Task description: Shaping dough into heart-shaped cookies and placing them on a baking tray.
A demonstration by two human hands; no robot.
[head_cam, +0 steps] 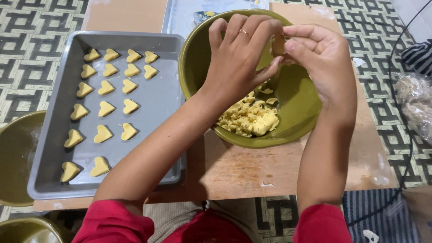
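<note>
My left hand [238,58] and my right hand [321,63] meet above an olive-green bowl [297,121], fingers pinched together on a small piece of pale dough or a small mould [279,44]; which it is I cannot tell. Crumbly yellow dough [249,119] lies in the bottom of the bowl. To the left, a grey baking tray [162,99] holds several heart-shaped dough pieces [105,108] in rows.
The bowl and tray rest on a low wooden board [252,171] over a patterned floor. Another olive bowl [13,157] sits at the left edge. A clear plastic bag [416,105] lies at the right. A metal sheet [184,13] lies behind the bowl.
</note>
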